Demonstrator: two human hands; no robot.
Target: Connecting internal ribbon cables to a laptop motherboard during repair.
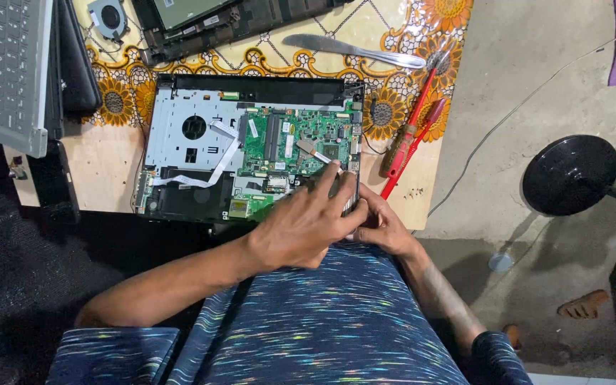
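Note:
An opened laptop base point(180, 128) lies on a low wooden table, its green circuit board point(301, 139) exposed beside a silver metal frame with a white ribbon cable point(212, 167). My left hand point(301, 228) rests on the base's near right corner, fingers curled over the board's edge. My right hand point(379, 228) presses against the same corner from the right, fingers closed on the casing edge. What the fingertips pinch is hidden.
Two red screwdrivers point(411, 135) lie right of the base. A metal knife-like blade point(354, 50) and another dismantled black casing point(229, 21) sit behind. A grey keyboard panel point(5, 68) is at left, a small fan point(108, 16) at top. A black round stand point(570, 175) stands on the floor.

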